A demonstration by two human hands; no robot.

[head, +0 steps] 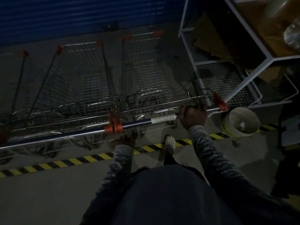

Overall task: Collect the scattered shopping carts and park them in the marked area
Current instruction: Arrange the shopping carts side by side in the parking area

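Note:
Three wire shopping carts with orange corner caps stand side by side beyond a yellow-and-black striped floor line [90, 158]. My right hand [193, 116] is closed around the handle bar [142, 122] of the right cart [146, 67], near its right end. My left hand [123, 141] hangs lower, just under the spot where that handle meets the middle cart's handle [56, 137]; it is too dark to see its fingers or what it touches. The middle cart [81, 72] and the left cart [21, 78] stand close together.
A white wire cage trolley [227, 78] with cardboard in it stands close on the right. A pale bucket [240, 120] sits on the floor by the right cart's handle. A blue shutter wall [65, 17] closes the far side. My foot in a white clog [169, 141] rests on the line.

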